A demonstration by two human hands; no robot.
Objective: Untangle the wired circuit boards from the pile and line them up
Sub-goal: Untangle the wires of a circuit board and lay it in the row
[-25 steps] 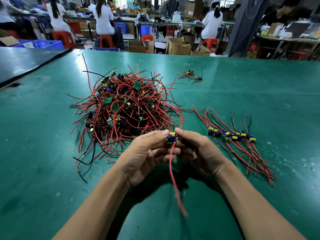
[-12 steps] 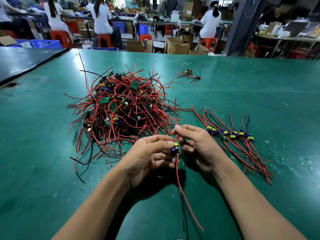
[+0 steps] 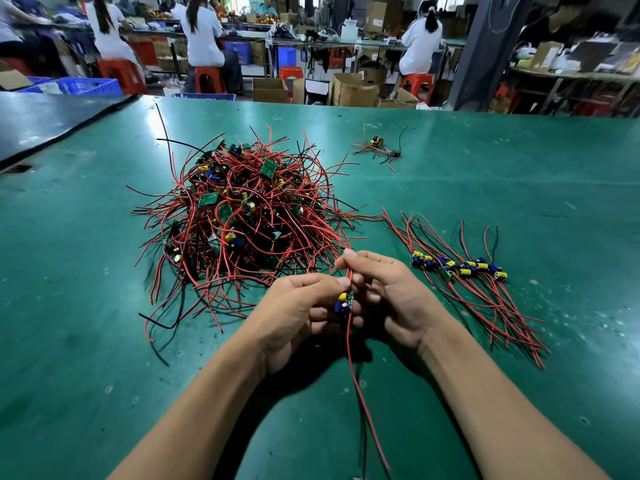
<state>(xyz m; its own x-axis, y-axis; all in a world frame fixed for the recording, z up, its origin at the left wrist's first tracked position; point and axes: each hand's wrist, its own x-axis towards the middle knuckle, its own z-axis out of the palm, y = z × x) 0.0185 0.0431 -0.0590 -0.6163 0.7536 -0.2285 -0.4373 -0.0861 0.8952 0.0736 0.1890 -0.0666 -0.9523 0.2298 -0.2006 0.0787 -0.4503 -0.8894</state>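
Head view: two bare forearms reach in from the bottom edge over a green surface [image 3: 519,174], and the hands meet near the middle.
Left grip [image 3: 298,306]: the person's left hand, fingers curled, pinching a small circuit board [image 3: 344,301] between thumb and forefinger, clear of the surface.
Circuit board: green, carrying a yellow part and a blue part; it sits between the two hands, just in front of the pile's near edge.
Right grip [image 3: 391,292]: the person's right hand, thumb and forefinger pressed together on a red wire [image 3: 353,368] just above the board, the other fingers loosely curled.
Red wire: runs from the right fingertips down past the board and hangs toward the bottom edge, with a black wire beside its lower stretch. Whether its upper end is caught in the pile cannot be told.
Pile [image 3: 242,220]: a tangled heap of red and black wires with small green boards among them, left of centre on the surface, beyond the left hand.
Row of boards [image 3: 460,268]: several boards side by side in a slanted line, right of the right hand and apart from it, their wires fanning out toward the near right.
Stray bundle [image 3: 377,145]: one or two boards with wires, farther back, well apart from pile and row.
Dark surface [image 3: 41,119]: adjoins the green one at far left.
Background: people in white tops seated on red stools [image 3: 204,77], cardboard boxes [image 3: 353,88], blue crates [image 3: 86,86].
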